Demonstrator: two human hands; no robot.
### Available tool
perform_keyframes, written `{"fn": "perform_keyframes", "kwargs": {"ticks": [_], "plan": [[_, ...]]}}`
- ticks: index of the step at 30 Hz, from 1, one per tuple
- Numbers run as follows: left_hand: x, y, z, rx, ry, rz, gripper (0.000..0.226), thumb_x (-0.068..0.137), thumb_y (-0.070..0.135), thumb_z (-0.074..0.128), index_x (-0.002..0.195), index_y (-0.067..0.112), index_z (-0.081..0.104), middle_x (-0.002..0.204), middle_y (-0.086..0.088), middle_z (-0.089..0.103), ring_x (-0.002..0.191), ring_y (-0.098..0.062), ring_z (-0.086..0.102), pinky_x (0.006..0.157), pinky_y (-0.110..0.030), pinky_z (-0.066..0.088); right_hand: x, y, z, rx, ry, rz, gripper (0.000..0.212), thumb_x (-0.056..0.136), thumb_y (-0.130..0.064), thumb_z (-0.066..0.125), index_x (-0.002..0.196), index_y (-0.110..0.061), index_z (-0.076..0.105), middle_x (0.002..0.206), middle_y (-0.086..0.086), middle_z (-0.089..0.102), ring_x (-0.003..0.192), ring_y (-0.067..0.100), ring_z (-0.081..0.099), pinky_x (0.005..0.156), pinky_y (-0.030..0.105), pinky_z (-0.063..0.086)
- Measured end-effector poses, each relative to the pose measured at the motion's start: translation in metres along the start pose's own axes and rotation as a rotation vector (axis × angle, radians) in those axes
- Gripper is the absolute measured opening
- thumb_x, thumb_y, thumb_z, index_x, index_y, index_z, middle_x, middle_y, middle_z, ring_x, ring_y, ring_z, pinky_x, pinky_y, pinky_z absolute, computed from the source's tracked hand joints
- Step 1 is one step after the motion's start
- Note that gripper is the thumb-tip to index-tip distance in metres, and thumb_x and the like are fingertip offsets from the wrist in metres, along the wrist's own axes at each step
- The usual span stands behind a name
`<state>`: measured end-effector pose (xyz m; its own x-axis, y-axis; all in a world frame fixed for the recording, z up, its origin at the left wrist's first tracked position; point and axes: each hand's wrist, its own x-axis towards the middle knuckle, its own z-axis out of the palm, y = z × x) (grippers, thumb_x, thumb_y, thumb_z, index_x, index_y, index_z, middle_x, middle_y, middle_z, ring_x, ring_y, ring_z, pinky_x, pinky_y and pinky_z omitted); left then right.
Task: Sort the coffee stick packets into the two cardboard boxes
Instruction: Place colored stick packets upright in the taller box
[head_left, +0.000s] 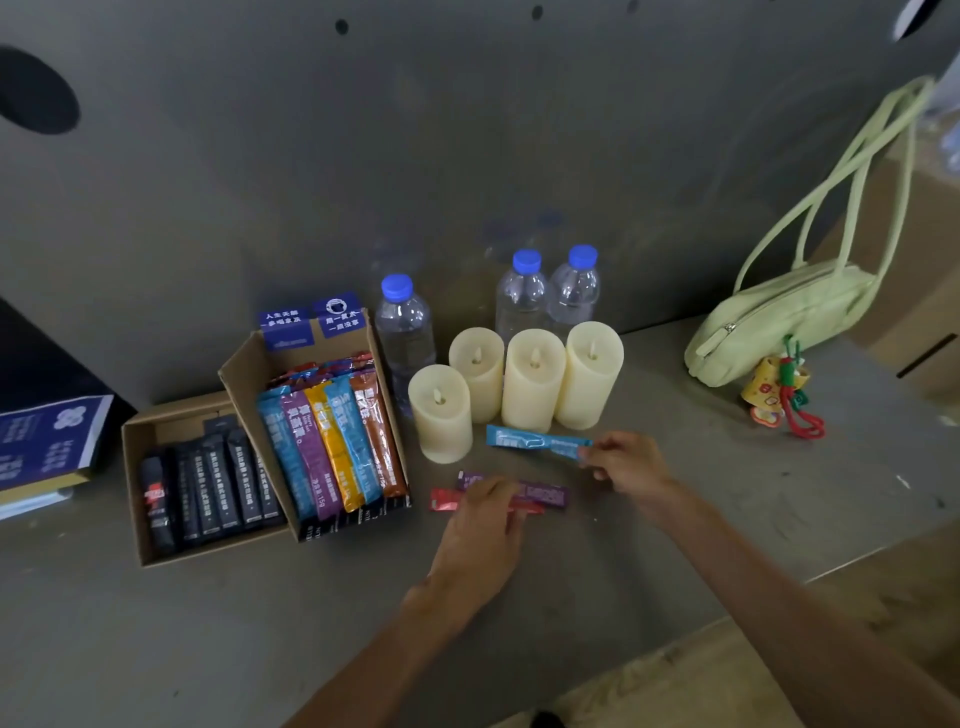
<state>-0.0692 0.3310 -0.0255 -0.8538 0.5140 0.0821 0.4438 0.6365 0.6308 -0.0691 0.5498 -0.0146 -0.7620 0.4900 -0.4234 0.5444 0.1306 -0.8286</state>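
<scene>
Both forearms reach in from the lower right. The right hand (628, 465) pinches one end of a blue packet (530, 441) just in front of the candles (532, 382). The left hand (483, 525) lies palm down, fingers bent, over a red packet (444, 500) and a purple packet (545, 493) on the worktop (597, 561); a grip cannot be told. To their left, the open cardboard boxes (244, 374) hold more packets

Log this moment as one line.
right hand: pinches blue packet | left hand: over red packet, purple packet, grip unclear | left box: black packets | right box: coloured packets
</scene>
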Motion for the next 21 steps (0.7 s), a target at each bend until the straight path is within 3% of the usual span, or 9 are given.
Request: {"fn": "perform_keyframes", "kwargs": {"ticks": [2, 6, 9, 11, 15, 17, 19, 21], "plan": [[0.006, 0.01, -0.006, -0.109, 0.056, -0.16, 0.019, 0.095, 0.026, 0.059, 0.112, 0.02, 0.064, 0.109, 0.004, 0.066, 0.1, -0.009, 0.059, 0.092, -0.029, 0.05, -0.015, 0.0, -0.012, 0.09, -0.073, 0.015, 0.009, 0.087, -0.014, 0.074, 0.084, -0.009, 0.067, 0.075, 0.003, 0.074, 0.054, 0.007, 0.051, 0.043, 0.016, 0.033], [0.021, 0.036, -0.017, -0.348, -0.006, -0.415, 0.027, 0.092, 0.046, 0.061, 0.104, 0.022, 0.067, 0.099, 0.009, 0.068, 0.094, -0.006, 0.062, 0.083, -0.024, 0.047, -0.039, 0.002, -0.031, 0.275, -0.195, 0.006, 0.01, 0.091, -0.011, 0.069, 0.085, -0.01, 0.061, 0.08, 0.005, 0.074, 0.052, 0.005, 0.047, 0.048, 0.018, 0.032], [0.03, 0.054, -0.026, -0.736, 0.05, -0.511, 0.011, 0.093, 0.039, 0.062, 0.087, 0.03, 0.065, 0.089, 0.013, 0.068, 0.086, 0.0, 0.062, 0.074, -0.019, 0.047, -0.052, 0.005, -0.035, 0.361, -0.266, -0.028, 0.017, 0.09, -0.005, 0.067, 0.078, -0.011, 0.057, 0.081, 0.013, 0.073, 0.05, 0.005, 0.046, 0.045, 0.015, 0.034], [0.035, 0.059, -0.031, -0.832, 0.112, -0.535, 0.009, 0.094, 0.03, 0.064, 0.087, 0.027, 0.066, 0.091, 0.002, 0.071, 0.083, -0.006, 0.063, 0.072, -0.019, 0.05, -0.058, 0.008, -0.035, 0.377, -0.296, -0.063, 0.019, 0.089, -0.002, 0.066, 0.078, -0.011, 0.055, 0.082, 0.018, 0.072, 0.049, 0.006, 0.046, 0.045, 0.015, 0.035], [0.038, 0.062, -0.042, -0.818, 0.167, -0.503, 0.01, 0.095, 0.024, 0.063, 0.091, 0.015, 0.068, 0.092, -0.008, 0.072, 0.078, -0.008, 0.064, 0.067, -0.017, 0.053, -0.069, 0.01, -0.028, 0.335, -0.328, -0.123, 0.014, 0.09, -0.003, 0.067, 0.081, -0.008, 0.056, 0.079, 0.016, 0.073, 0.053, 0.01, 0.051, 0.047, 0.017, 0.038], [0.036, 0.059, -0.047, -0.683, 0.164, -0.434, 0.014, 0.095, 0.026, 0.063, 0.09, 0.013, 0.066, 0.091, -0.011, 0.071, 0.079, -0.012, 0.066, 0.073, -0.027, 0.056, -0.072, 0.008, -0.023, 0.203, -0.289, -0.177, 0.009, 0.091, -0.007, 0.068, 0.086, -0.009, 0.061, 0.075, 0.004, 0.074, 0.059, 0.011, 0.058, 0.05, 0.016, 0.041], [0.032, 0.054, -0.053, -0.541, 0.13, -0.359, 0.015, 0.094, 0.029, 0.063, 0.09, 0.015, 0.065, 0.088, -0.005, 0.07, 0.084, -0.015, 0.068, 0.079, -0.037, 0.059, -0.073, 0.004, -0.017, 0.068, -0.241, -0.263, 0.01, 0.088, -0.015, 0.073, 0.093, -0.02, 0.068, 0.079, -0.009, 0.074, 0.072, 0.005, 0.066, 0.061, 0.013, 0.047], [0.026, 0.052, -0.061, -0.463, 0.082, -0.307, 0.012, 0.095, 0.029, 0.062, 0.093, 0.017, 0.064, 0.089, 0.003, 0.07, 0.085, -0.01, 0.068, 0.078, -0.032, 0.059, -0.076, -0.005, -0.008, -0.036, -0.266, -0.358, 0.015, 0.087, -0.017, 0.074, 0.093, -0.03, 0.07, 0.083, -0.02, 0.074, 0.076, -0.005, 0.066, 0.068, 0.011, 0.048]]}}
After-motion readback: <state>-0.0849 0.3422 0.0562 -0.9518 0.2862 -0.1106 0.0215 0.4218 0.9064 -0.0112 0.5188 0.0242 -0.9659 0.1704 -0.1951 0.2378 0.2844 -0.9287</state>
